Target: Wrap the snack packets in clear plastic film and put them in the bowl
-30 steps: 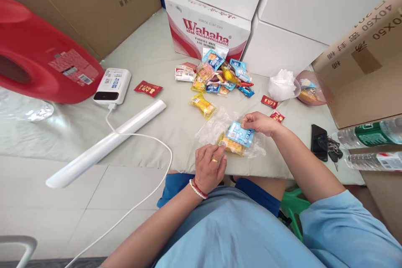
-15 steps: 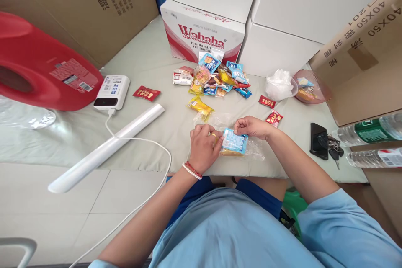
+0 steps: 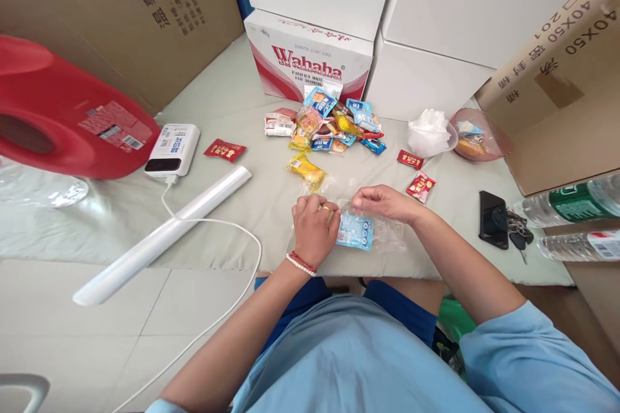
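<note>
- Left hand (image 3: 314,227): fingers curled and closed on the left edge of the clear plastic bag (image 3: 382,232), which lies on the surface (image 3: 242,206) at its near edge.
- Right hand (image 3: 382,201): fingers pinched shut on the bag's upper rim, just above the blue snack packet (image 3: 355,231).
- Blue snack packet: lies between the two hands, apparently inside or at the mouth of the bag; which one cannot be told through the clear film.
- Nearby items: a yellow snack packet (image 3: 306,170) just beyond the left hand, a red sachet (image 3: 420,186) beside the right hand, and the snack pile (image 3: 329,124) further back.
- Risk, judged: the thin film could tear or slip if the two pinches pull apart unevenly.
- Risk, judged: the bag sits close to the surface edge, so a loose packet could slide off toward the lap.
- Risk, judged: the right forearm is near the red sachet and could brush it aside.
</note>
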### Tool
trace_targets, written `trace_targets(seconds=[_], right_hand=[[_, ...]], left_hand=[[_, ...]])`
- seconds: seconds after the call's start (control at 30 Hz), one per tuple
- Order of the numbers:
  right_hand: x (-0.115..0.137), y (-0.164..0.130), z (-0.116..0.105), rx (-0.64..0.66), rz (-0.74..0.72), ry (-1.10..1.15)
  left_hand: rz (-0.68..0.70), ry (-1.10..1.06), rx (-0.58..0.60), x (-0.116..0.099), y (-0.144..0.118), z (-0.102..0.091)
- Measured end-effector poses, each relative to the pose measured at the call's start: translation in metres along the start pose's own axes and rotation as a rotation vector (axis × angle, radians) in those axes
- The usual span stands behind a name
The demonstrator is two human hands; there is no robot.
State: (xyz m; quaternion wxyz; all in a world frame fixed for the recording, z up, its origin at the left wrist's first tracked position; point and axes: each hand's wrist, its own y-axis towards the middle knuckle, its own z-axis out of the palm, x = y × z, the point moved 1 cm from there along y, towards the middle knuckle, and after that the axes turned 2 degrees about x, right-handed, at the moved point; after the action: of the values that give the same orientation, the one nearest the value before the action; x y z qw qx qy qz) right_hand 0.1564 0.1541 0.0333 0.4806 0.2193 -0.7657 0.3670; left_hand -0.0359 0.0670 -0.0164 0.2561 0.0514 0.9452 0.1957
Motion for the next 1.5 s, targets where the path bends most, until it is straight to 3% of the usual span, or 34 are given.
trace_targets(seconds=[0.1, 0.17, 0.23, 0.3, 0.4, 0.5, 0.7, 0.8, 0.9, 1.03, 1.2, 1.27, 1.37, 1.5], right_hand=[[-0.011, 0.0, 0.0, 0.053, 0.069, 0.035], [-0.019, 0.003, 0.002, 0.044, 0.088, 0.06], [-0.025, 0.007, 0.005, 0.031, 0.087, 0.073], [-0.03, 0.011, 0.007, 0.028, 0.072, 0.064], [-0.033, 0.013, 0.007, 0.038, 0.053, 0.014], [-0.032, 0.016, 0.001, 0.027, 0.068, -0.101], [-0.014, 0.037, -0.017, -0.386, -0.01, -0.719], [-0.007, 0.051, -0.019, -0.327, 0.067, -0.807], [0.0, 0.054, -0.02, -0.2, 0.124, -0.703], [0.016, 0.033, -0.02, -0.175, -0.033, -0.58], [0.022, -0.017, 0.016, -0.158, -0.298, -0.692], [0.01, -0.033, 0.037, -0.14, -0.332, -0.69], [-0.014, -0.045, 0.06, -0.215, -0.347, -0.621], [-0.035, -0.045, 0.071, -0.292, -0.33, -0.576]], left_hand=[[-0.008, 0.022, -0.043, 0.001, -0.001, 0.002], [0.011, 0.046, -0.141, -0.002, -0.006, -0.003], [0.1, 0.065, -0.272, -0.01, -0.014, -0.011], [0.271, 0.044, -0.306, -0.021, -0.025, -0.017], [0.432, 0.017, -0.123, -0.033, -0.037, -0.012], [0.389, 0.075, 0.043, -0.034, -0.042, 0.001], [0.311, 0.091, 0.187, -0.031, -0.042, 0.008], [0.245, 0.144, 0.214, -0.033, -0.041, 0.005], [0.202, 0.191, 0.237, -0.036, -0.04, 0.003], [0.169, 0.234, 0.281, -0.039, -0.038, 0.001], [0.168, 0.251, 0.264, -0.039, -0.038, 0.002], [0.157, 0.204, 0.264, -0.037, -0.039, 0.002], [0.108, 0.125, 0.266, -0.032, -0.038, 0.001], [0.041, 0.028, 0.248, -0.023, -0.031, -0.003]])
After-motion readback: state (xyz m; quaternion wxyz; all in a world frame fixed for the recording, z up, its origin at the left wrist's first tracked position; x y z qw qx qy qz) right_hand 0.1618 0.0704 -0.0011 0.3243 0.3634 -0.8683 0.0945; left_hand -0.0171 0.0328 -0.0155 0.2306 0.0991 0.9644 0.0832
